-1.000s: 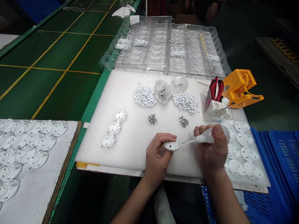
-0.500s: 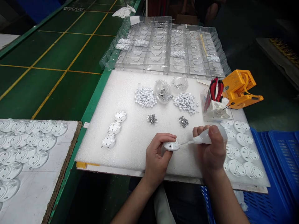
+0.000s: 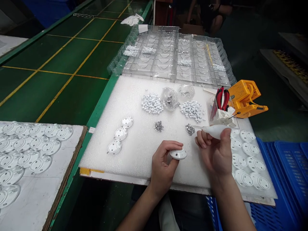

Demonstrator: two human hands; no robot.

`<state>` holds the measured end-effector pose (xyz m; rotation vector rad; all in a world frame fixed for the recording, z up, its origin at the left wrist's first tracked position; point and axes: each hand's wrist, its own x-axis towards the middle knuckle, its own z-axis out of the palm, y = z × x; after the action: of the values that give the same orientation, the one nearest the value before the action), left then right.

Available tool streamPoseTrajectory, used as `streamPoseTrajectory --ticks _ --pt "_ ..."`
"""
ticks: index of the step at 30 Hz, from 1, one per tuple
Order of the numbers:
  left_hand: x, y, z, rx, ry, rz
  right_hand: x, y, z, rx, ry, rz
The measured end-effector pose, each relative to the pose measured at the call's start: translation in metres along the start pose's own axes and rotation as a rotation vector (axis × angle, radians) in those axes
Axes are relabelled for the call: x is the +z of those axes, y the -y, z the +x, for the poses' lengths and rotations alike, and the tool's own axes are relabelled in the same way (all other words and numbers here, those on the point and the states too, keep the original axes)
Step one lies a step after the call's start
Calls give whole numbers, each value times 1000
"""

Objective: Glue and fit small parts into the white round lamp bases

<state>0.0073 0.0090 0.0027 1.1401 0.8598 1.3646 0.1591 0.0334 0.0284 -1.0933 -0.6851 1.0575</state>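
Between thumb and fingers, my left hand (image 3: 165, 163) grips a white round disc-shaped part (image 3: 178, 154) above the foam sheet's front edge. My right hand (image 3: 215, 154) is closed around a white squeeze bottle (image 3: 216, 131), whose thin nozzle points left, apart from the part. Beyond the nozzle lies a small pile of shiny metal bits (image 3: 190, 129), and another metal pile (image 3: 158, 126) is further left. Two heaps of small white pieces, a left heap (image 3: 152, 103) and a right heap (image 3: 192, 110), lie behind them. Several finished-looking discs (image 3: 120, 134) stand in a row at left.
More white discs (image 3: 250, 149) cover the foam's right side. A clear box with red-handled pliers (image 3: 222, 99) stands by a yellow tape dispenser (image 3: 247, 98). Clear compartment trays (image 3: 166, 54) lie at the back. Blue crates (image 3: 292, 163) are at right; a person crouches in the background.
My right hand has drawn the bottle's nozzle away from the disc part, and the nozzle now points higher. My left hand keeps hold of the part. The view has shifted slightly.
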Motion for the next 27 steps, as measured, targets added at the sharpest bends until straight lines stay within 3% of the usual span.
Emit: streamPoseTrajectory --ticks 5,8,12,15,21,23,27 --pt "-2 1 -2 33 -3 -27 2 8 5 126 204 -300" --pt "-3 2 -3 33 0 -38 8 11 20 12 306 -623" --pt "-4 3 -4 27 -1 -74 18 1 46 -238 238 -984" --pt "-5 4 -4 12 -6 -87 20 -7 52 -262 221 -1085" --pt "-6 3 -4 25 -3 -125 18 9 8 -526 -20 -1105" --pt "-7 2 -5 41 -18 -142 23 9 -4 -545 106 -1105" --pt "-8 2 -5 75 -73 -148 34 -13 1 -418 367 -1098"
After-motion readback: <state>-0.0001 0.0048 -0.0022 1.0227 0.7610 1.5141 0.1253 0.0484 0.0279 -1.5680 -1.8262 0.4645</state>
